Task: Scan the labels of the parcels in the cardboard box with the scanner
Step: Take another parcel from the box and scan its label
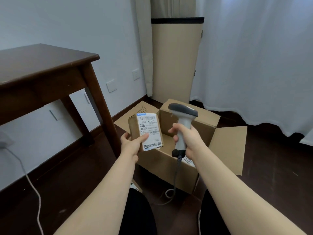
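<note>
My left hand (pixel 133 143) holds a small brown parcel (pixel 133 126) upright over the left side of the open cardboard box (pixel 227 150). The parcel's white shipping label (pixel 149 129) faces me, my thumb resting on its lower left. My right hand (pixel 186 138) grips the handle of a grey handheld scanner (pixel 183 119), which stands upright just right of the parcel, its dark head on top. The scanner's cable (pixel 176 177) hangs down over the box's front wall. Inside the box, another parcel's label (pixel 189 161) peeks out behind my right wrist.
A dark wooden table (pixel 42 68) stands at the left, its leg close to the box. A tall beige unit (pixel 176 60) and white curtains (pixel 254 56) are behind the box. A white cord (pixel 33 189) trails over the dark floor at the left. Box flaps spread left and right.
</note>
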